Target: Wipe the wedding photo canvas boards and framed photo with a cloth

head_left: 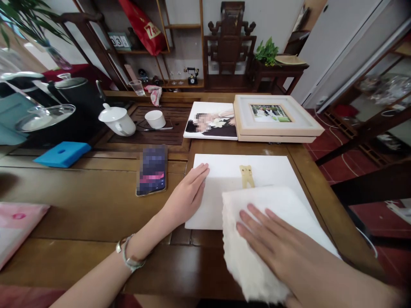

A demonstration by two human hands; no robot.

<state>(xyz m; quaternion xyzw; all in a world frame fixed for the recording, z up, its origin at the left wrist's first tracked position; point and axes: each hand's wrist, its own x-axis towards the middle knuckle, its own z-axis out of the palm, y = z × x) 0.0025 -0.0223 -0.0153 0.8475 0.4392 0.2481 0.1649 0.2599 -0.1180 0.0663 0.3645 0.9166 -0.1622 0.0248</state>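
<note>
A white panel (221, 171) lies flat on the brown wooden table, with a gold-coloured metal hanger plate (246, 173) on its face. My left hand (192, 188) rests along the panel's left edge, fingers stretched out side by side, holding nothing. A white paper towel or cloth (237, 239) with a ragged left edge covers the panel's near right part. Over it spreads my right hand (272, 239), fingers pressed on its top; the thumb is hidden. Part of the cloth hangs past the panel's near edge.
Behind the panel lie a photo print (212, 124) and a wood-framed picture (276, 115). Left of the panel is a phone (150, 171). Farther left are a blue sponge-like block (64, 154), a white lidded cup (117, 119), a small white cup (155, 119) and a pink-white package (19, 226).
</note>
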